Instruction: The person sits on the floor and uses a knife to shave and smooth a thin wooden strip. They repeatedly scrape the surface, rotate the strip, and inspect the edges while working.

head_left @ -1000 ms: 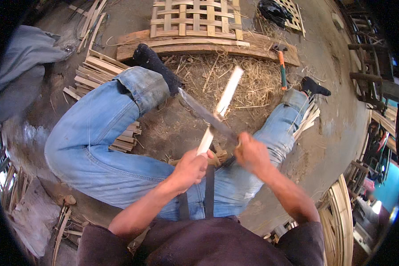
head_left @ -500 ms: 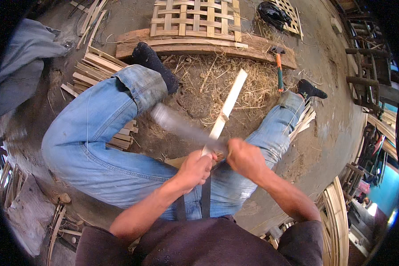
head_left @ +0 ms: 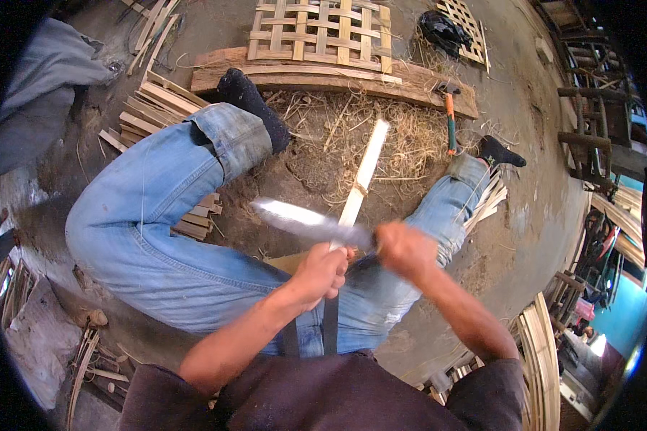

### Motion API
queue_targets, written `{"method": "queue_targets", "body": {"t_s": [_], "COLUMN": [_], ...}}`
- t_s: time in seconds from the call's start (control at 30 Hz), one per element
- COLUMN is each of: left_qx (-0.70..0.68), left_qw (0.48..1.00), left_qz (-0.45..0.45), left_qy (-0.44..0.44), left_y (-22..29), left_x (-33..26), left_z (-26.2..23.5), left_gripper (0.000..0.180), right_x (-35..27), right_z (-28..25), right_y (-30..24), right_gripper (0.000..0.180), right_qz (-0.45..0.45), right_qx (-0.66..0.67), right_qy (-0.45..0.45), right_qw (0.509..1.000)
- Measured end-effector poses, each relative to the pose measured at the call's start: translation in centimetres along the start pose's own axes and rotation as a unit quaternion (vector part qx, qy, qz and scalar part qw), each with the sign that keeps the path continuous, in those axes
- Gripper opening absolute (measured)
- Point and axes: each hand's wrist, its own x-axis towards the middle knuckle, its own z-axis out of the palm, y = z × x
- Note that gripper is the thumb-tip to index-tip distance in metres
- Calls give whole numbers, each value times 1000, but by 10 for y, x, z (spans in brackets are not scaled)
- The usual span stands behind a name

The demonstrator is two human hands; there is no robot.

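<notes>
My left hand is closed around the near end of a pale bamboo strip, which points away from me over the floor between my legs. In my right hand is the handle of a large knife, its blade somewhat blurred. The blade lies across the strip just beyond my left fist, its tip toward the left. A small raised node shows partway along the strip. My right fingers wrap the handle and hide most of it.
Past my feet lies a wooden beam with a woven lattice panel against it. A hammer leans there, right of curled shavings. Split strips lie beside my left leg. A black plastic bag sits at the far right.
The knife has shifted slightly to the right and its blade looks less smeared. My right hand has moved a little right. The strip's far end has tipped slightly left.
</notes>
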Motion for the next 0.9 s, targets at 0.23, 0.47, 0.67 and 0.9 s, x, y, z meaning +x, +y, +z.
{"method": "queue_targets", "body": {"t_s": [0.23,0.47,0.67,0.9], "left_qx": [-18,-44,167,510], "left_qw": [999,997,980,753], "left_qz": [-30,-6,97,384], "left_qy": [-2,-62,-49,159], "left_y": [-6,-1,-20,5], "left_x": [-3,1,0,2], "left_z": [0,-4,-17,-34], "left_gripper": [10,11,21,45], "right_x": [6,7,44,64], "right_z": [-1,6,16,-5], "right_y": [3,-21,-30,-35], "right_gripper": [12,27,21,27], "right_qz": [14,200,388,311], "right_qx": [-9,306,653,742], "right_qy": [-43,96,223,187], "right_qw": [999,926,611,564]}}
